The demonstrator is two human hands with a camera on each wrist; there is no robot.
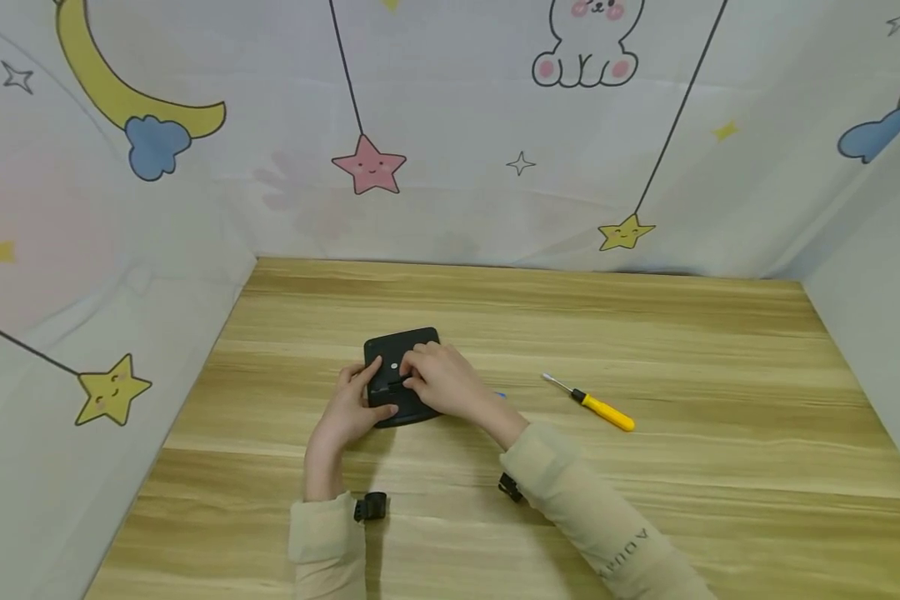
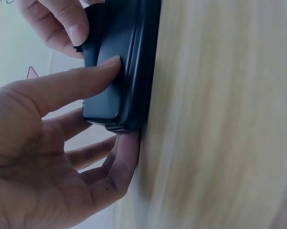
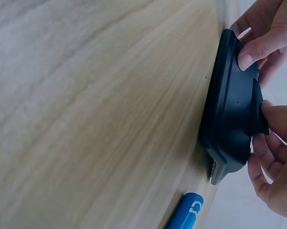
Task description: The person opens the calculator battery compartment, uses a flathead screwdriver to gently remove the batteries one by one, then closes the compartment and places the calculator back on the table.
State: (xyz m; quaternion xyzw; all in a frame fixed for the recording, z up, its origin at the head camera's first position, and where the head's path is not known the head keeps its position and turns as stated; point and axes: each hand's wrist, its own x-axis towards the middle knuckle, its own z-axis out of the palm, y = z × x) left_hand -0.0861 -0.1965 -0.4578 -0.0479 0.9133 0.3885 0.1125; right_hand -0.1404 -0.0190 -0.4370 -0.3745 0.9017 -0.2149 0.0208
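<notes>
A flat black plastic device [image 1: 401, 342] with rounded corners lies on the table, a small white dot on its upper face. My left hand [image 1: 347, 410] holds it by the left side, thumb [image 2: 98, 78] on top and the other fingers around the edge. Between thumb and fingers my right hand [image 1: 446, 382] pinches a thin black cover [image 3: 258, 109], tilted up from the device's top. What lies beneath that cover is hidden. Close to the device's right end is a blue cylindrical battery [image 3: 186, 213], mostly covered by my right wrist in the head view.
To the right, a screwdriver [image 1: 606, 412] with a yellow handle lies on the wood-grain table [image 1: 682, 333]. A white cloth [image 1: 457, 200] printed with stars and a moon hangs behind the table and along both sides.
</notes>
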